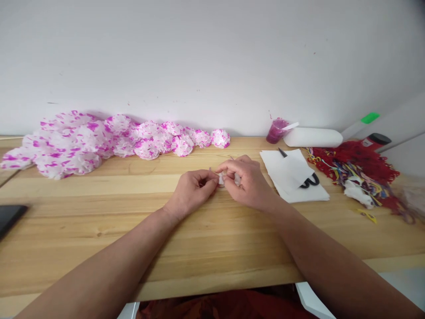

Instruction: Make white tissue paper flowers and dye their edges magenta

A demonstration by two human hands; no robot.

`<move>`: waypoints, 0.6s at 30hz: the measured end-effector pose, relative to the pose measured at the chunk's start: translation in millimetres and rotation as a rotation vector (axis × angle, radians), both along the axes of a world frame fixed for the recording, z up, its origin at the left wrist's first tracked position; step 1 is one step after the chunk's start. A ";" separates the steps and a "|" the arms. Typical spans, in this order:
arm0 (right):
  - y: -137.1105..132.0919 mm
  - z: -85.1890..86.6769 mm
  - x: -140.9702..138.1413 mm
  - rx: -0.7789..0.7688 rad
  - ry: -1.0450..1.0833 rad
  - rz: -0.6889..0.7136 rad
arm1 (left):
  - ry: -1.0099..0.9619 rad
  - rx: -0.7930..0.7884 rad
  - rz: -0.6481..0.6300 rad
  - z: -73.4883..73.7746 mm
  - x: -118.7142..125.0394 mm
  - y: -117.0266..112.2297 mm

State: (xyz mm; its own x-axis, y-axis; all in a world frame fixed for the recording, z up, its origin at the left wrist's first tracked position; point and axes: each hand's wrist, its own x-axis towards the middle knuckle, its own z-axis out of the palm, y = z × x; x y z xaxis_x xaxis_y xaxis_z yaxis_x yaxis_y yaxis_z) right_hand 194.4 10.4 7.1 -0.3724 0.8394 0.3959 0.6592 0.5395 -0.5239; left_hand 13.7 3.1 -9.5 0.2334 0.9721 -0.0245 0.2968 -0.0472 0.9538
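Near the middle of the table, my left hand (195, 188) is closed, its thumb and forefinger pinching one end of a small folded white paper (221, 178). Close against it, my right hand (247, 179) is also closed, fingertips at the paper's other side. A thin purplish thread (222, 186) shows as a small curve under the paper, and short ends stick up above the fingers. Much of the paper and thread is hidden by my fingers. Behind the hands, a row of white paper flowers (146, 139) with magenta blotches lies along the wall.
On the right lies a stack of white paper sheets (283, 188), with black-handled scissors (310, 180) partly under one sheet. Beyond are a cup of purple dye (277, 130), a white roll (314, 137), tangled red yarn (361, 157) and yellow scissors (368, 216). A dark flat object (11, 217) is at left.
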 end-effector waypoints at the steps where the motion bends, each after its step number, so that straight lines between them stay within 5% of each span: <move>1: -0.2 0.3 0.0 -0.001 -0.013 -0.005 | 0.006 0.006 -0.007 -0.2 -0.3 0.0; 13: 5.8 2.7 4.5 -0.062 0.068 -0.144 | 0.036 -0.035 -0.068 -11.3 -3.5 3.5; 18: 11.7 -2.8 6.3 -0.195 -0.106 -0.154 | 0.055 -0.009 -0.090 -20.2 -4.7 5.2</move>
State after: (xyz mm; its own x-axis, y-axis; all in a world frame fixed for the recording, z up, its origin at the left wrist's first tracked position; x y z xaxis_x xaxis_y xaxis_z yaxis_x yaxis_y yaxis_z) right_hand 200.7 22.0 4.3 -0.2650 0.9459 0.1870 0.7826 0.3243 -0.5313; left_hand 9.0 8.3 -29.7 0.3176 0.9470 -0.0487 0.3433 -0.0670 0.9368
